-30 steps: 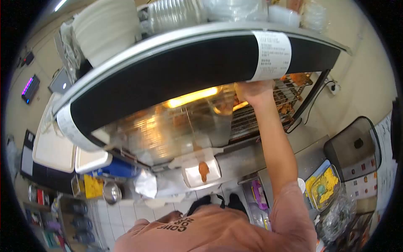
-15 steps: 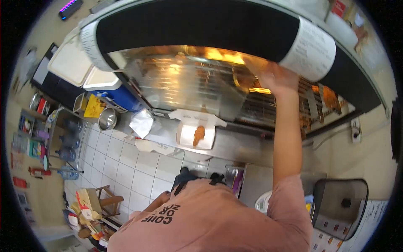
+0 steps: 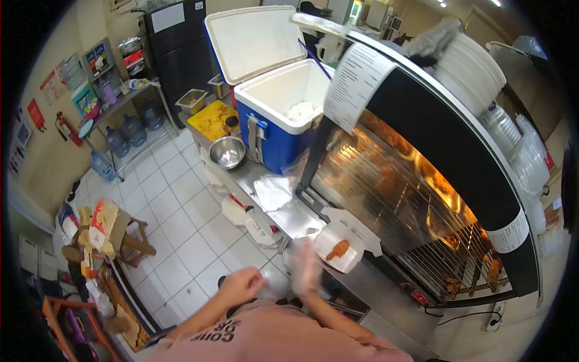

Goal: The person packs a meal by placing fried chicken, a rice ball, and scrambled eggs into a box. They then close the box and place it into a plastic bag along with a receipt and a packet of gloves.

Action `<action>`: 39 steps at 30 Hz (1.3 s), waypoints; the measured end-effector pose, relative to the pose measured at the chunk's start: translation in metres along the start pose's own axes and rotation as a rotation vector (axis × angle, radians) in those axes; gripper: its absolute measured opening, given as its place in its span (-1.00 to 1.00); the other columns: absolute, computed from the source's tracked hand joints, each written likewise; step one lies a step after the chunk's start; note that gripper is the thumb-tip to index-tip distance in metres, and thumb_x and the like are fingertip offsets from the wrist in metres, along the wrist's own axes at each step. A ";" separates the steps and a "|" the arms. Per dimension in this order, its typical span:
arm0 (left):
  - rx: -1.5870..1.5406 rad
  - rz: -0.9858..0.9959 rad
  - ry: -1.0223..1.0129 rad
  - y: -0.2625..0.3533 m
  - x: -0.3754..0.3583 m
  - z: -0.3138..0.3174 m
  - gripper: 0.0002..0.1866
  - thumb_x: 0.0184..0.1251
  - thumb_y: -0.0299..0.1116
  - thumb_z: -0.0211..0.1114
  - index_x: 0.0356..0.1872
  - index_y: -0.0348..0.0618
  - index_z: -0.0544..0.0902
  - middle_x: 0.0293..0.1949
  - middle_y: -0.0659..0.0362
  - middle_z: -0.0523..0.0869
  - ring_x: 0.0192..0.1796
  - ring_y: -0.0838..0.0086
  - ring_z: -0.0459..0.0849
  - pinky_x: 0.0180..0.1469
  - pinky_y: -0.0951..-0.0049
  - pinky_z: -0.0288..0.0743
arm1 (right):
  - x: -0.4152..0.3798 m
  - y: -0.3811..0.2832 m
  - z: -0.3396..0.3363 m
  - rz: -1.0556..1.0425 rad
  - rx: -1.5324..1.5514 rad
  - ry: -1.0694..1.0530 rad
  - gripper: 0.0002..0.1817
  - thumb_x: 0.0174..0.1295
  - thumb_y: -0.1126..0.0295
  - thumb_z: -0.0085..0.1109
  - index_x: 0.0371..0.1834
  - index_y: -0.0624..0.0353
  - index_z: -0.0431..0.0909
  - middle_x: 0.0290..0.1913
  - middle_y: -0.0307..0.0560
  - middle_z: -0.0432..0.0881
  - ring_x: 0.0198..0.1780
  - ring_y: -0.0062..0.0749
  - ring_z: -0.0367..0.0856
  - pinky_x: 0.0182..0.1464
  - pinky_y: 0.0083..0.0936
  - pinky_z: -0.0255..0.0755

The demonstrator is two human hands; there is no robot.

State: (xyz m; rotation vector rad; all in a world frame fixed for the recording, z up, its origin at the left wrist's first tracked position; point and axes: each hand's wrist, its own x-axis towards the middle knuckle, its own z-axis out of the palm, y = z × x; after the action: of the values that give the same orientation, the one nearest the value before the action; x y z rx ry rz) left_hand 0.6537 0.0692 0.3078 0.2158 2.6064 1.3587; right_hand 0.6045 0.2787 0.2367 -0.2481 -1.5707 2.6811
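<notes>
My left hand (image 3: 243, 287) is in front of my body, its fingers curled closed; what they hold, if anything, I cannot make out. A pale translucent patch (image 3: 275, 282), blurred, shows just beside it. Smeared by motion, my right hand (image 3: 306, 265) is raised just left of an open white cardboard box (image 3: 351, 260) on the steel counter. One piece of fried chicken (image 3: 338, 250) lies in that box. Behind the box stands the lit glass warming cabinet (image 3: 386, 181), with wire racks and more fried pieces inside.
A blue cooler (image 3: 274, 142) with its lid raised stands on the counter (image 3: 289, 220). Near it are a steel bowl (image 3: 227, 152), a yellow board (image 3: 212, 120) and a clear plastic bag (image 3: 274, 192). At left stand a wooden stool (image 3: 136, 241) and several water bottles (image 3: 134, 130).
My view has turned left. My right hand has come down from the cabinet front to beside the box. My left hand has risen into plain view. The chicken piece stays in the box.
</notes>
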 end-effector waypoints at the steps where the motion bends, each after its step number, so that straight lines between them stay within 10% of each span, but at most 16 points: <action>1: -0.014 0.038 -0.009 0.005 -0.003 -0.011 -0.69 0.34 -0.13 0.43 -0.27 -0.20 0.64 -0.46 0.13 0.68 -0.43 0.34 0.68 -0.35 0.34 0.56 | 0.007 0.024 0.034 0.057 -0.195 -0.052 -0.27 0.59 -0.09 -0.27 0.64 0.19 0.11 0.62 0.07 0.19 0.62 -0.15 0.14 0.60 -0.24 -0.03; 4: 0.108 -0.099 0.137 -0.029 -0.014 -0.056 -0.67 0.27 -0.16 0.51 -0.24 -0.19 0.62 -0.50 0.16 0.63 -0.48 0.38 0.63 -0.39 0.38 0.52 | 0.037 0.100 0.155 0.234 -0.746 -0.174 -0.24 0.57 -0.13 -0.26 0.64 0.17 0.09 0.64 0.13 0.12 0.66 -0.14 0.03 0.65 -0.28 -0.17; 10: -0.032 -0.254 0.480 -0.209 -0.042 -0.155 -0.72 0.28 -0.31 0.52 -0.32 -0.23 0.57 -0.57 0.19 0.61 -0.55 0.49 0.53 -0.44 0.44 0.44 | 0.049 0.276 0.308 1.003 -0.377 -0.297 -0.22 0.47 -0.29 -0.13 0.41 0.19 0.41 0.22 -0.02 0.53 0.18 -0.31 0.49 0.16 -0.35 0.44; 16: 0.054 -0.273 0.371 -0.285 -0.010 -0.262 -0.73 0.30 -0.24 0.49 -0.35 -0.18 0.59 -0.58 0.17 0.65 -0.53 0.35 0.65 -0.41 0.29 0.51 | 0.068 0.357 0.409 0.995 -0.188 0.111 -0.39 0.45 -0.26 0.01 0.10 0.10 0.55 -0.33 -0.26 0.36 -0.30 -0.50 0.34 -0.28 -0.39 0.41; 20: 0.258 -0.341 0.364 -0.328 0.054 -0.312 -0.77 0.26 -0.22 0.46 -0.33 -0.11 0.60 -0.52 0.12 0.71 -0.42 0.13 0.74 -0.32 0.12 0.55 | 0.135 0.412 0.443 0.909 -0.170 0.058 -0.45 0.54 -0.15 -0.12 0.01 0.17 0.54 0.01 -0.06 0.59 -0.15 -0.31 0.60 -0.17 -0.33 0.55; 22: 0.340 -0.245 0.384 -0.373 0.103 -0.333 -0.81 0.24 -0.31 0.41 -0.39 -0.18 0.61 -0.54 0.04 0.70 -0.44 0.12 0.73 -0.36 0.12 0.53 | 0.166 0.461 0.461 0.447 -0.602 0.078 -0.46 0.54 -0.13 -0.13 -0.04 0.19 0.53 0.01 -0.04 0.64 -0.14 -0.26 0.63 -0.27 -0.23 0.54; 26: -0.249 -0.475 0.218 -0.494 0.203 -0.384 -0.72 0.35 -0.32 0.21 -0.57 -0.21 0.61 -0.64 0.09 0.65 -0.58 0.36 0.65 -0.56 0.25 0.43 | 0.252 0.479 0.492 0.462 -0.817 -0.544 -0.51 0.50 -0.03 -0.08 -0.20 0.22 0.59 -0.15 0.08 0.70 -0.07 -0.14 0.67 -0.09 -0.06 0.52; 29: -1.053 -1.102 0.082 -0.547 0.253 -0.427 -0.66 0.54 -0.21 0.03 -0.53 0.04 0.45 -0.77 0.38 0.35 -0.74 0.59 0.30 -0.68 0.49 0.16 | 0.330 0.532 0.543 -0.538 -1.507 -0.396 -0.66 0.21 0.18 0.12 -0.13 0.14 0.74 -0.24 0.07 0.76 -0.15 -0.01 0.73 -0.05 0.00 0.52; 32: -1.788 -0.922 0.266 -0.570 0.289 -0.480 -0.71 0.61 -0.26 -0.06 -0.44 0.16 0.44 -0.78 0.50 0.26 -0.77 0.69 0.21 -0.70 0.60 0.10 | 0.391 0.543 0.622 -0.027 -1.441 -0.912 -0.73 0.27 0.21 0.04 -0.31 0.15 0.66 -0.21 0.10 0.73 -0.10 -0.04 0.69 0.04 -0.05 0.48; 34: -1.844 -0.795 0.509 -0.578 0.318 -0.514 -0.72 0.64 -0.25 -0.06 -0.39 0.13 0.49 -0.73 0.50 0.34 -0.75 0.70 0.26 -0.68 0.59 0.20 | 0.422 0.620 0.658 -0.735 -1.297 -0.782 -0.68 0.34 0.17 0.00 -0.30 0.13 0.68 -0.23 0.06 0.73 -0.12 -0.04 0.69 0.01 -0.04 0.49; 36: -1.699 -0.756 0.761 -0.573 0.355 -0.568 -0.72 0.65 -0.25 -0.06 -0.33 0.11 0.54 -0.67 0.50 0.40 -0.72 0.69 0.31 -0.63 0.61 0.31 | 0.449 0.579 0.734 -0.079 -1.165 -0.991 -0.64 0.41 0.12 -0.04 -0.20 0.14 0.65 -0.17 0.06 0.72 -0.03 -0.04 0.67 0.08 -0.05 0.47; 39: -1.676 -0.331 0.882 -0.569 0.403 -0.672 -0.76 0.65 -0.27 -0.06 -0.18 0.01 0.60 -0.46 0.41 0.59 -0.52 0.68 0.51 -0.35 0.62 0.54 | 0.515 0.548 0.857 -0.047 -0.964 -0.996 -0.63 0.45 0.11 -0.08 -0.06 0.16 0.60 -0.05 0.10 0.69 0.08 -0.02 0.62 0.17 -0.04 0.43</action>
State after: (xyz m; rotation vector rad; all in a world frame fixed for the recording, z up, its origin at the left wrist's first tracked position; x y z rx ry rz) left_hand 0.0806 -0.7002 0.1747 -1.1374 0.7798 3.1737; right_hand 0.0006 -0.6800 0.1075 1.2659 -2.8987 1.7681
